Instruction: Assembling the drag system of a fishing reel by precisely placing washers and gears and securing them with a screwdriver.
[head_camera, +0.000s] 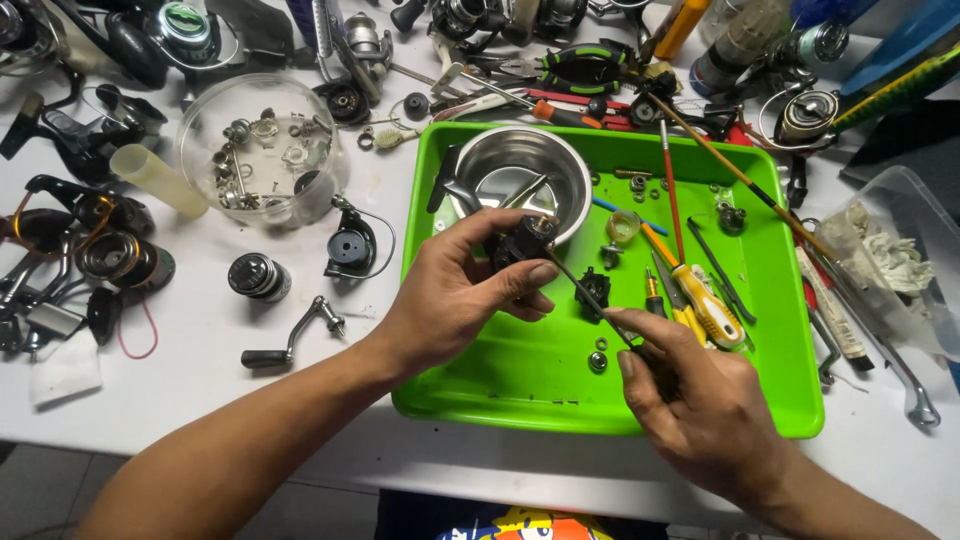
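Note:
My left hand (455, 295) grips a small black fishing-reel part (522, 240) above the bright green tray (520, 385). My right hand (690, 400) pinches a thin dark tool (590, 295) whose tip reaches up to that part. Just behind the part a round steel bowl (520, 170) stands in the tray's far left corner. A black star-shaped knob (594, 290) lies on the tray between my hands. A yellow-handled screwdriver (705, 300) rests to the right of it.
On the white table a clear round tub (262, 150) holds several small metal parts. A black crank handle (290, 345), a reel spool (258, 277) and several fishing reels lie at left. Pliers (585, 65), brushes and a clear box with rags (900, 260) crowd the back and right.

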